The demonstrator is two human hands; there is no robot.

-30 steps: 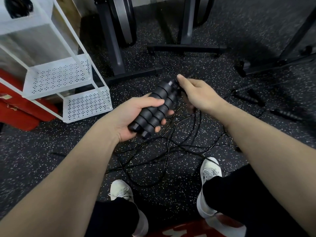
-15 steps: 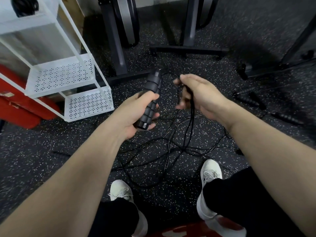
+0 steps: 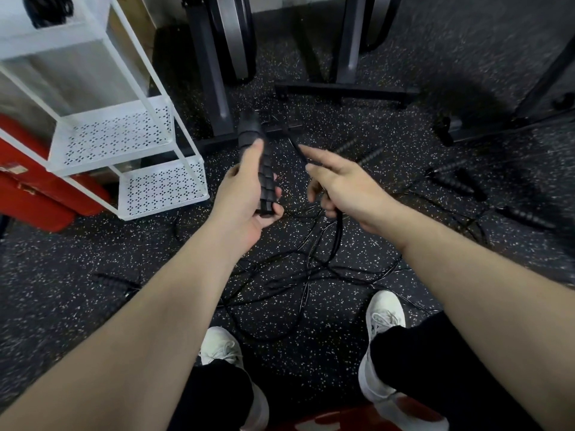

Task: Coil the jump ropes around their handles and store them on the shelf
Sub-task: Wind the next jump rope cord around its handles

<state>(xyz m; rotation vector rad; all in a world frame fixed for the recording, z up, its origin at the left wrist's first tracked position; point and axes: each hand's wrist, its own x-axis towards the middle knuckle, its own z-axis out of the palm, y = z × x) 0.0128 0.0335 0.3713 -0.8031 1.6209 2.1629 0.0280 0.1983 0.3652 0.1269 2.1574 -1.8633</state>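
The ribbed black handles (image 3: 259,169) are gripped in the left hand (image 3: 245,200), thumb laid along them, the pair pointing up and away from the body. Just beside it, the right hand (image 3: 342,185) is curled round the rope (image 3: 337,231), forefinger stretched forward; a taut length runs from that hand up toward the handle tops, while the slack drops to the floor (image 3: 311,343) between the white shoes (image 3: 384,318).

The winding appears barely begun, since no turns can be seen on the handles. For a tidy coil, the handles would best be kept pressed together and steady, with the cord fed under light tension and each turn laid touching the last, starting near the tops. The loose cord is tangled with other loops on the floor, so it should be drawn in slowly, lest a knot be pulled tight.

The floor is dark speckled rubber. More ribbed handles (image 3: 454,181) lie on it to the right, well apart from the hands. To the left a white perforated shelf (image 3: 161,188) stands near, with something dark, too blurred to identify, on its top tier. Red boxes (image 3: 37,194) are seen behind it, and dark metal equipment legs (image 3: 342,88) beyond.
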